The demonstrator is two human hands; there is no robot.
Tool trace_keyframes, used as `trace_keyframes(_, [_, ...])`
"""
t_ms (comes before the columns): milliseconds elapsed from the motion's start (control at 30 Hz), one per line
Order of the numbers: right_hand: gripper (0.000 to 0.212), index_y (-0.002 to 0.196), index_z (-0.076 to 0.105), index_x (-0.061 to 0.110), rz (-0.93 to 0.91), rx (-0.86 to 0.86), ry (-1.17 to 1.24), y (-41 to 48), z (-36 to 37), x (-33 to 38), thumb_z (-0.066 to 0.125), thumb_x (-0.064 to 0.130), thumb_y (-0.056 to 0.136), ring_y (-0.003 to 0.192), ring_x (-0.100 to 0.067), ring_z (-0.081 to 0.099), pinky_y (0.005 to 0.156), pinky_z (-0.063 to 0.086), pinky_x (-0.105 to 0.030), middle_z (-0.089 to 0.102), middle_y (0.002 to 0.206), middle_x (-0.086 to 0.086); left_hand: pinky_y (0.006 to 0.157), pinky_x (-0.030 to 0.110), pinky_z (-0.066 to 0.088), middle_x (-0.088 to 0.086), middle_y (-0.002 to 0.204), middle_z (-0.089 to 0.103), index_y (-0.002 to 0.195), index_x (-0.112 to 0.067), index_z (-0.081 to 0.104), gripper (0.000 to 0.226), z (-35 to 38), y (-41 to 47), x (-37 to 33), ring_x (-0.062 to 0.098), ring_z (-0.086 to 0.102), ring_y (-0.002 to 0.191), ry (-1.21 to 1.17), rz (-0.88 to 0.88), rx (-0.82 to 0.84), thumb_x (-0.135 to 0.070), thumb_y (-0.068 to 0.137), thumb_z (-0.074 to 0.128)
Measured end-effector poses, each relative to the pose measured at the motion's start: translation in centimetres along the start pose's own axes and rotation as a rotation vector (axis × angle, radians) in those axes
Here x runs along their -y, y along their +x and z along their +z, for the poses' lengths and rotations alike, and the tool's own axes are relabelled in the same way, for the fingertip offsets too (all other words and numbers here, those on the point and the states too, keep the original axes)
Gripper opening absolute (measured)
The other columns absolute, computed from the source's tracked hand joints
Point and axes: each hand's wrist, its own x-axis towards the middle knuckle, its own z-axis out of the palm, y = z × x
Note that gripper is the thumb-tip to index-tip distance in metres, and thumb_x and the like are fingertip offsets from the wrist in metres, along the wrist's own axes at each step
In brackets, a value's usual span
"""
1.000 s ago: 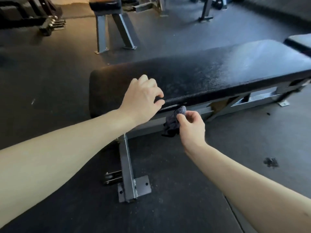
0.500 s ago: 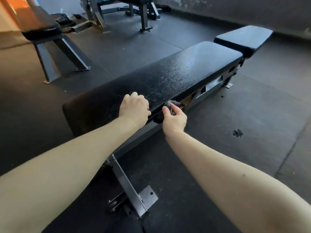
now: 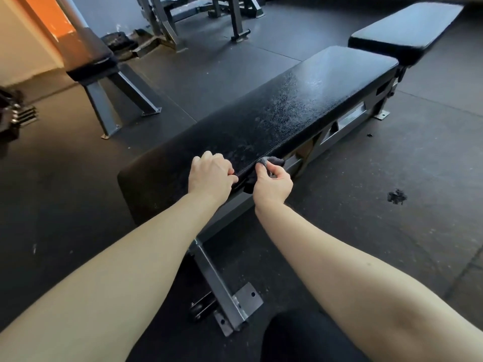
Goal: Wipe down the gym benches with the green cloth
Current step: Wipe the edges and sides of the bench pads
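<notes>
**Cloth pressed to the near side edge of the long bench pad**

From my remote seat I see both bare forearms reaching over the bench pad point(image 3: 300, 105), a long black cushion with a wet-looking sheen along its top. My right hand point(image 3: 273, 184) pinches the cloth point(image 3: 271, 161) between thumb and curled fingers. The cloth is bunched, looks dark grey in this light, and sits against the pad's near side edge, with part of it hanging below the hand in front of the grey steel frame point(image 3: 347, 121).

My left hand point(image 3: 212, 176) rests just beside it on the pad's top at the seam, fingers curled under. I cannot tell whether it grips the edge or only leans there.

A shorter seat pad point(image 3: 407, 30) stands just past the far end of the long one. The frame's near foot plate point(image 3: 245, 299) sits on the dark rubber floor point(image 3: 392, 257), where a small black smudge point(image 3: 397, 197) lies well to the right. Another bench point(image 3: 88, 61) stands to the left, dumbbells point(image 3: 10, 111) at the left border.
</notes>
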Motion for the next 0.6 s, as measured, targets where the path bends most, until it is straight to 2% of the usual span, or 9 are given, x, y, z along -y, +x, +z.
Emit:
trace_keyframes(133, [0.012, 0.088, 0.068, 0.028, 0.047, 0.020, -0.051, 0.8, -0.1, 0.4, 0.077, 0.021, 0.089, 0.098, -0.017, 0.070, 0.089, 0.059, -0.033, 0.068, 0.110, -0.002, 0.089, 0.035, 0.036, -0.003, 0.106, 0.068, 0.109, -0.023, 0.075, 0.023, -0.1, -0.8, 0.0, 0.020, 0.052, 0.104, -0.106, -0.027, -0.063, -0.038, 0.094, 0.068])
trace_keyframes(200, [0.011, 0.090, 0.066, 0.024, 0.058, 0.028, -0.066, 1.2, 0.0, 0.6, 0.076, 0.020, 0.090, 0.095, -0.015, 0.069, 0.080, 0.057, -0.024, 0.065, 0.112, -0.003, 0.087, 0.033, 0.036, -0.004, 0.100, 0.068, 0.105, -0.022, 0.075, 0.017, -0.1, -1.5, 0.3, 0.019, 0.052, 0.099, -0.161, -0.022, -0.104, -0.033, 0.093, 0.070])
trace_keyframes(267, [0.011, 0.089, 0.065, 0.023, 0.043, 0.039, -0.074, 1.3, -0.1, 0.8, 0.076, 0.019, 0.090, 0.088, -0.010, 0.067, 0.066, 0.049, -0.013, 0.066, 0.113, -0.004, 0.083, 0.031, 0.034, -0.007, 0.091, 0.066, 0.096, -0.023, 0.075, 0.010, -0.2, -2.5, 1.0, 0.016, 0.049, 0.092, -0.183, -0.032, -0.119, -0.030, 0.094, 0.069])
trace_keyframes(333, [0.011, 0.087, 0.066, 0.023, 0.032, 0.048, -0.094, 1.5, -0.2, 0.6, 0.076, 0.019, 0.090, 0.083, -0.009, 0.066, 0.062, 0.044, -0.011, 0.068, 0.110, -0.004, 0.083, 0.030, 0.033, -0.009, 0.088, 0.065, 0.092, -0.024, 0.075, 0.009, -0.2, -3.5, 1.9, 0.014, 0.047, 0.089, -0.186, -0.048, -0.105, -0.030, 0.094, 0.068])
trace_keyframes(433, [0.008, 0.086, 0.069, 0.021, -0.017, 0.047, -0.142, 1.6, -0.5, 0.8, 0.077, 0.022, 0.088, 0.081, -0.010, 0.066, 0.062, 0.046, -0.013, 0.070, 0.097, -0.001, 0.087, 0.034, 0.041, -0.009, 0.086, 0.066, 0.089, -0.025, 0.076, 0.011, 0.1, -4.3, 3.0, 0.014, 0.049, 0.088, -0.221, -0.051, -0.121, -0.030, 0.094, 0.068])
trace_keyframes(500, [0.009, 0.091, 0.071, 0.021, -0.079, 0.022, -0.159, 1.8, -0.6, 0.4, 0.078, 0.024, 0.086, 0.088, -0.012, 0.067, 0.066, 0.048, -0.014, 0.070, 0.095, 0.002, 0.083, 0.033, 0.040, -0.008, 0.084, 0.066, 0.087, -0.024, 0.077, 0.012, 0.6, -4.4, 3.1, 0.015, 0.049, 0.086, -0.224, -0.037, -0.159, -0.029, 0.094, 0.068])
trace_keyframes(600, [0.018, 0.102, 0.067, 0.021, -0.168, 0.013, -0.104, 1.5, -0.6, -0.2, 0.077, 0.020, 0.088, 0.099, -0.008, 0.064, 0.080, 0.051, -0.015, 0.064, 0.111, 0.003, 0.079, 0.031, 0.032, -0.006, 0.081, 0.066, 0.084, -0.023, 0.078, 0.013, 1.3, -4.2, 3.2, 0.015, 0.044, 0.083, -0.243, -0.034, -0.215, -0.027, 0.093, 0.068])
